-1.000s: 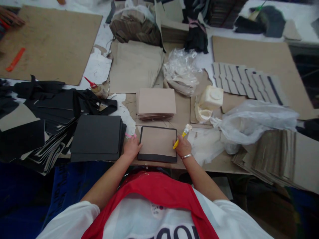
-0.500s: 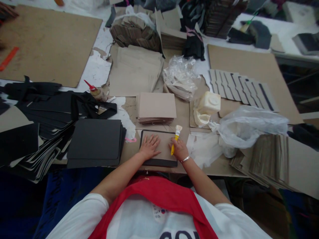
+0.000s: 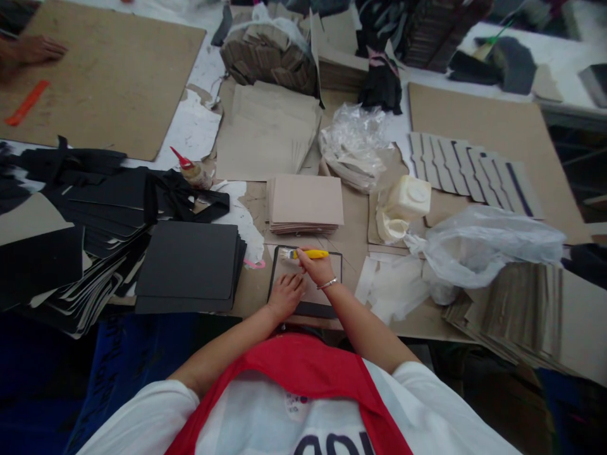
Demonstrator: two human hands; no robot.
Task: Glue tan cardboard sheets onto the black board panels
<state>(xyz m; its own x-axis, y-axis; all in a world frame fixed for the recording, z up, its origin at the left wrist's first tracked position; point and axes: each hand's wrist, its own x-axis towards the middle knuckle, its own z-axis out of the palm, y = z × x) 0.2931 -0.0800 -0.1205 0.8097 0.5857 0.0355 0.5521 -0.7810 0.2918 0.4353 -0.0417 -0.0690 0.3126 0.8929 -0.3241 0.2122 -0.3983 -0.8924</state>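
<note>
A beige board with a black border (image 3: 325, 294) lies on the table in front of me. My left hand (image 3: 287, 294) rests flat on its left part, fingers stretched forward. Above the board's upper half, my right hand (image 3: 317, 268) grips a paintbrush (image 3: 313, 254) with a yellow handle. The brush lies nearly level, its pale bristles pointing left at the board's upper left corner; I cannot tell whether they touch it. Just beyond the board sits a stack of beige cards (image 3: 307, 201).
Black boards (image 3: 190, 262) are stacked at left, near a red-tipped glue bottle (image 3: 192, 170). To the right are a cut-open plastic container (image 3: 408, 201), a clear plastic bag (image 3: 493, 243) and piled cardboard sheets (image 3: 526, 309). Another person's hand (image 3: 40, 49) rests on a large board (image 3: 118, 76), upper left.
My right hand has moved left and swung the brush from upright to level, bristles now leftward. My left hand has slid slightly toward me. Another person's hand has appeared at upper left.
</note>
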